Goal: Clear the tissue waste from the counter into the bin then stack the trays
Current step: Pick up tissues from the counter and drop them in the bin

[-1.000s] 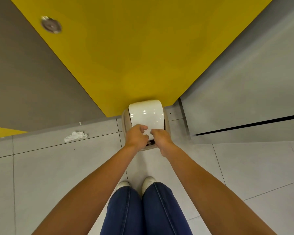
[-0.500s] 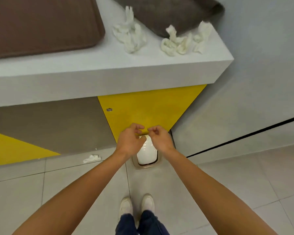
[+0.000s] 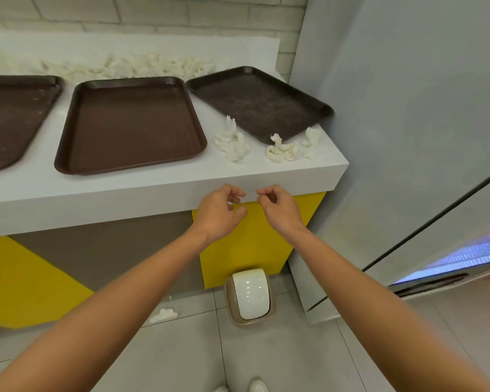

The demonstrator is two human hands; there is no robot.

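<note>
Three brown trays lie side by side on the white counter point(image 3: 153, 190): a left tray point(image 3: 9, 120), a middle tray point(image 3: 130, 123) and a darker right tray point(image 3: 259, 101). Crumpled tissue point(image 3: 232, 141) lies near the front edge, with more tissue pieces point(image 3: 283, 149) beside the right tray and a long tissue heap point(image 3: 130, 67) behind the trays. A small bin point(image 3: 251, 297) with a white swing lid stands on the floor below. My left hand point(image 3: 219, 212) and my right hand point(image 3: 279, 209) hover empty in front of the counter edge, fingers loosely curled.
One tissue scrap point(image 3: 164, 314) lies on the floor left of the bin. A grey wall panel point(image 3: 408, 137) closes off the right side. The counter front is yellow and brown. My shoes point(image 3: 258, 386) show at the bottom edge.
Both hands left the bin lid and rose to counter-edge height. My view lifted from the floor, so the trays and tissues on the counter came into sight.
</note>
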